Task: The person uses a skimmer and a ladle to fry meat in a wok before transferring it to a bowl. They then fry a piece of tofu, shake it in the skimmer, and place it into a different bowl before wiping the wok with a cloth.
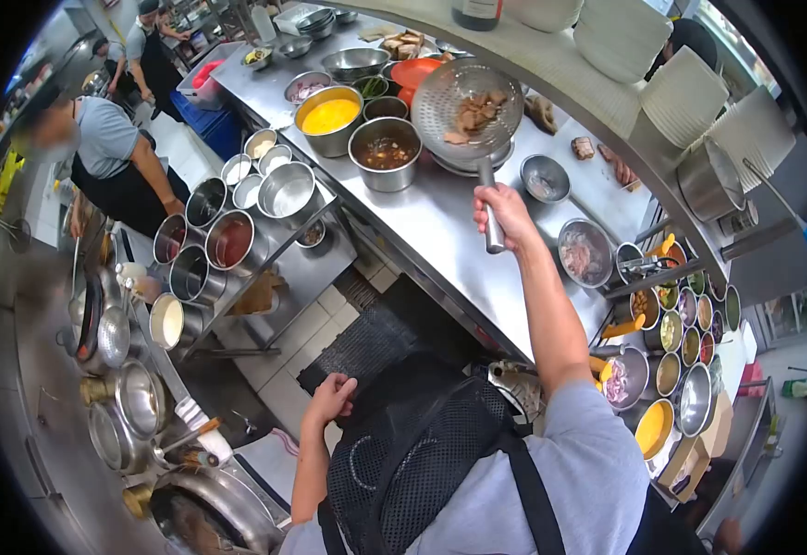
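Note:
My right hand [505, 215] is closed round the handle of a perforated metal strainer [436, 116], stretched out over the steel counter. Slices of browned meat [479, 113] lie in its bowl. Beneath the strainer, partly hidden, is a round metal vessel [491, 163]. Just left of it stand a pot of dark liquid with pieces in it [385, 153] and a pot of yellow liquid [329, 116]. My left hand [332, 398] hangs low by the black apron, its fingers curled; whether anything is inside them is hidden.
A small metal bowl [545, 178] and a bowl of pale pink food [585, 252] stand right of the strainer. Overhead runs a shelf [597, 83] with stacked white dishes. Sauce pots [230, 239] fill the left rack. A co-worker [112, 139] bends at the left; others stand behind.

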The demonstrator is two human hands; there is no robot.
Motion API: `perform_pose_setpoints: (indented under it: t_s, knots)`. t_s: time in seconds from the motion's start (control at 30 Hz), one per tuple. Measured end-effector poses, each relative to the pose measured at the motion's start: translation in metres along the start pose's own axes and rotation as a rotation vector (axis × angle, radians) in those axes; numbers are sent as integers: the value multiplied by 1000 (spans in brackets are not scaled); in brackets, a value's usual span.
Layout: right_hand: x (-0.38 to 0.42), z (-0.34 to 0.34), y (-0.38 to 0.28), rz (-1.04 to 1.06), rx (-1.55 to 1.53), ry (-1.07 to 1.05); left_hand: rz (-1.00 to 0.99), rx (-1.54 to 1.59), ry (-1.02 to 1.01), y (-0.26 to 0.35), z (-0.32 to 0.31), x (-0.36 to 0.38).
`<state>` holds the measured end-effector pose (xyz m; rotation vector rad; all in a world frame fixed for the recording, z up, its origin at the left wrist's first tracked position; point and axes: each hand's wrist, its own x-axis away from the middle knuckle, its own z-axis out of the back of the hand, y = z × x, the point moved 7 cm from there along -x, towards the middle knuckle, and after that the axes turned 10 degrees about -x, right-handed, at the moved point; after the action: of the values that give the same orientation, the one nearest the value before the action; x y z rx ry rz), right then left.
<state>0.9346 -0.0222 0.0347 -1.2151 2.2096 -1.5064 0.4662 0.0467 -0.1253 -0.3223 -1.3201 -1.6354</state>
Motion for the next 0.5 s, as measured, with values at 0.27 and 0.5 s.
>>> perform_pose_setpoints:
  t_s: [0.27,0.5]
  knots:
    - [-31,76,-24,278,920,339,-46,-101,46,-2,-18,-11]
    - [-5,58,-39,446,1243,389,-59,-177,100,21,-13,-9]
